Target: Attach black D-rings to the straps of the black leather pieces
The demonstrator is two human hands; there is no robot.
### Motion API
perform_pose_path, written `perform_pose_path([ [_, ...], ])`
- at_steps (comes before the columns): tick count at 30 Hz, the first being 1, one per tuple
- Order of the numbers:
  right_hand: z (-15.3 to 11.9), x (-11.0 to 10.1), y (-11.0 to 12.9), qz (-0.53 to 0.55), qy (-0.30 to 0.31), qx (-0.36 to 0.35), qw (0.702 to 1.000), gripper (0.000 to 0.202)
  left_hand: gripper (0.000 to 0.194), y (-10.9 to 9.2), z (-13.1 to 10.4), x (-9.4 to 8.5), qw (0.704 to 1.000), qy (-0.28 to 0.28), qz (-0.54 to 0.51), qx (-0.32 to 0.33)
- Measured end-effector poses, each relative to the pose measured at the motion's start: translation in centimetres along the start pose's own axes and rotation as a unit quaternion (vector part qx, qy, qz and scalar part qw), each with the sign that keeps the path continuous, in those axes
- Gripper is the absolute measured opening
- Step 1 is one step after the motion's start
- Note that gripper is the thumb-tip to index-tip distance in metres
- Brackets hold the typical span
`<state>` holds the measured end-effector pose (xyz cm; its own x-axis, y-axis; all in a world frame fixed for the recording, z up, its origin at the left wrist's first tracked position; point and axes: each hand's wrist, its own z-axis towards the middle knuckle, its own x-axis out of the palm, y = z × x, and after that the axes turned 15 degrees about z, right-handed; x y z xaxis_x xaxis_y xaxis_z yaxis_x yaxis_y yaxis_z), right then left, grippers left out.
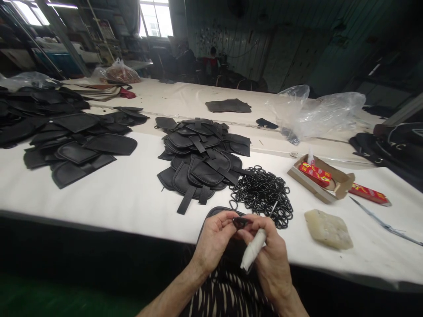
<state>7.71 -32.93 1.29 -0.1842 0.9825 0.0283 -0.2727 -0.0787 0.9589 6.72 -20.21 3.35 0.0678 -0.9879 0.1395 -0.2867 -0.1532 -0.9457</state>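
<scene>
Near the table's front edge, my left hand (214, 237) and my right hand (269, 251) meet, both pinching a small black strap loop (240, 222). My right hand also keeps a tool with a pale wrapped handle (254, 249) against the palm, its thin metal tip pointing up and away. Under my hands lies a black leather piece (220, 210), mostly hidden by them. Just beyond my right hand is a heap of black metal rings (261, 189). A pile of black leather pieces with straps (201, 163) stands behind my left hand.
More black leather pieces (79, 145) are piled on the left. To the right are an open cardboard box (342, 187) with red packets, a yellowish block (328, 229) and a thin blade (380, 221). Clear plastic bags (327, 114) lie at the back right.
</scene>
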Motion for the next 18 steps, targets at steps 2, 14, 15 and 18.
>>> perform_pose_path([
  [2, 0.0, 0.2, -0.1, -0.018, 0.021, -0.020, 0.999, 0.008, 0.017, 0.0, -0.1, 0.1, 1.000, -0.009, 0.003, 0.000],
  [14, 0.1, -0.6, -0.7, -0.105, -0.017, -0.095, 0.990, 0.009, 0.026, 0.1, -2.2, 0.1, 0.995, -0.084, 0.043, 0.009],
  [15, 0.2, -0.7, -0.4, -0.110, -0.026, -0.097, 0.989, 0.009, 0.020, 0.1, -2.4, -0.1, 0.995, -0.090, 0.050, -0.007],
  [18, 0.2, -1.0, 0.5, -0.142, -0.009, -0.132, 0.981, 0.007, 0.035, 0.4, -2.7, -0.7, 0.993, -0.012, -0.003, -0.118],
])
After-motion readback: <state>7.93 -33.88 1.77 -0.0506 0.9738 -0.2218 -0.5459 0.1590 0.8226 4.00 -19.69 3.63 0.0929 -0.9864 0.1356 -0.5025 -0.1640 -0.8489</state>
